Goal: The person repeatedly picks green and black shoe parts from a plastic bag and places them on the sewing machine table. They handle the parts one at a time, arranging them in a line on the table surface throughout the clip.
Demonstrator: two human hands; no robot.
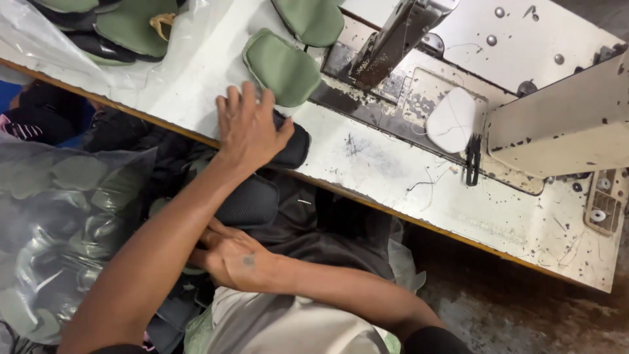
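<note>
The fingers of the right hand (230, 257) are curled inward and mostly hidden under the palm, low in the lap of the person; they press into the dark pieces there, but I cannot tell if they close on one. This hand lies just below a black padded piece (251, 202) that rests on the lap, at the edge of the table.

A little farther, the left hand (247, 128) lies flat with its fingers spread apart and stretched out. The palm presses down on another black padded piece (292, 148), which lies on the near edge of the white work table (367, 167) and hangs partly over it. The fingertips reach almost to a green padded piece (283, 67), which lies on the table just behind the hand.

At the left, beside the lap, there is a clear plastic bag (59, 236) full of green and black pieces. On the far left part of the table, more green and black pieces (124, 26) lie in a pile on a clear plastic sheet. One more green piece (314, 19) lies at the top edge of the view.

At the right stands a worn cream sewing machine (557, 124), with its needle part (473, 160) over a white oval piece (452, 119).
</note>
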